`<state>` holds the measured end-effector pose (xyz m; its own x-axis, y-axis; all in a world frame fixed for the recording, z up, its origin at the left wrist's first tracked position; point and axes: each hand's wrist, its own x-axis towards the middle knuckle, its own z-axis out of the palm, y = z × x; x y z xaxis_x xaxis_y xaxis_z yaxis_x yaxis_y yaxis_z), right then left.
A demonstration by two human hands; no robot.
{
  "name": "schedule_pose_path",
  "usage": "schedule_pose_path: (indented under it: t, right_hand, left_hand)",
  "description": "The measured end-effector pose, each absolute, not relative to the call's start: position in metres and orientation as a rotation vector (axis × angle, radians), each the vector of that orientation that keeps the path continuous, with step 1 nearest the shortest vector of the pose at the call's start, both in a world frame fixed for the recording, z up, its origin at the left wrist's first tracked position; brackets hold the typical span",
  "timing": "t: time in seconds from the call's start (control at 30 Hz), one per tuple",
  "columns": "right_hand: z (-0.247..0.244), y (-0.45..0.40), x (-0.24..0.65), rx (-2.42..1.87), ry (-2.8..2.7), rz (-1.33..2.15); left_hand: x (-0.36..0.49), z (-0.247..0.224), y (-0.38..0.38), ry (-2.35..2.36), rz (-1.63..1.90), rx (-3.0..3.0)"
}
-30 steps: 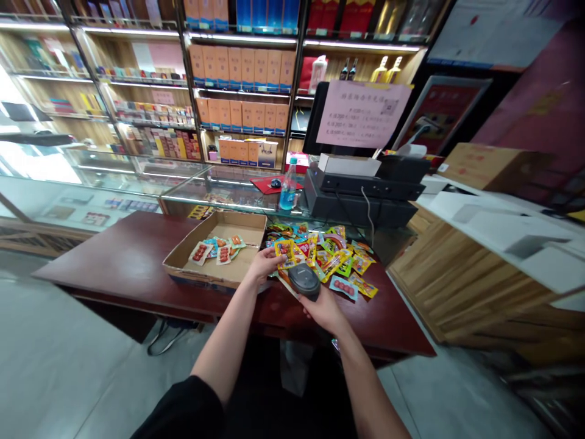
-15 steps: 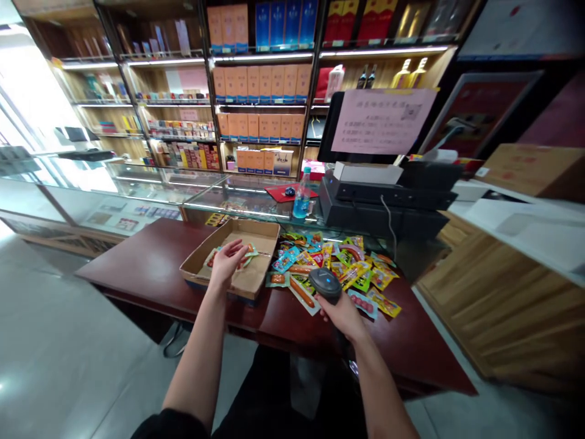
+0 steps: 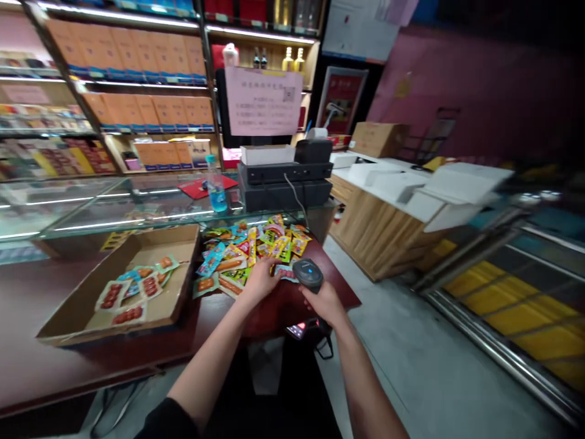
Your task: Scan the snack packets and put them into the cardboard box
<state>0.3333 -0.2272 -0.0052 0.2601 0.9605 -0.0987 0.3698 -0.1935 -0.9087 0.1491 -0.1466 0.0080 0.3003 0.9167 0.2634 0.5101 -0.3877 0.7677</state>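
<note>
A dark handheld barcode scanner [image 3: 308, 274] with a small blue light is gripped in my right hand [image 3: 326, 302], its head over the table edge of the pile. My left hand [image 3: 262, 281] reaches over the near side of a heap of packaged snacks [image 3: 249, 247]. Its fingers are slightly curled and apart, close to a pale packet with pink sausages [image 3: 287, 274]; whether they touch it is unclear. On the left, a shallow cardboard box [image 3: 171, 277] holds several sausage packets [image 3: 129, 315].
The dark red table [image 3: 21, 323] meets a glass counter [image 3: 150, 210] behind. A bottle of blue drink [image 3: 216, 190] stands there, beside the black cash register equipment [image 3: 283, 190]. A lit device [image 3: 302, 328] lies below my hands. To the right stands a wooden cabinet [image 3: 370, 228].
My left hand has moved from above the cardboard box to the snack heap on the right. The view has turned right. My right hand still holds the barcode scanner.
</note>
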Motion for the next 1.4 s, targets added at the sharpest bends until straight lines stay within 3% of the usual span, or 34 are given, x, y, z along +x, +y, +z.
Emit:
schedule_pose_path:
  t: [0.23,0.37,0.53,0.7,0.9,1.4]
  right_hand:
    - [-0.014,-0.243,0.363,-1.762,-1.193,0.812]
    - [-0.01,-0.246,0.361,-1.776,-1.18,0.815]
    - [-0.005,-0.246,0.349,-1.746,-1.227,0.838]
    - [-0.005,-0.234,0.329,-1.696,-1.28,0.887]
    - [-0.003,-0.212,0.286,-1.604,-1.418,0.906]
    - [0.041,-0.191,0.194,-1.386,-1.72,0.882]
  left_hand:
    - [0.189,-0.007,-0.14,1.26,0.48,2.455]
    - [0.193,-0.016,-0.139,1.28,0.384,2.514]
    - [0.185,-0.015,-0.136,1.364,0.525,2.352]
    - [0.148,-0.005,-0.12,1.335,0.905,1.648]
    - [0.081,0.003,-0.114,1.142,0.986,1.105]
    - [0.003,0.016,-0.138,1.193,1.207,0.933]
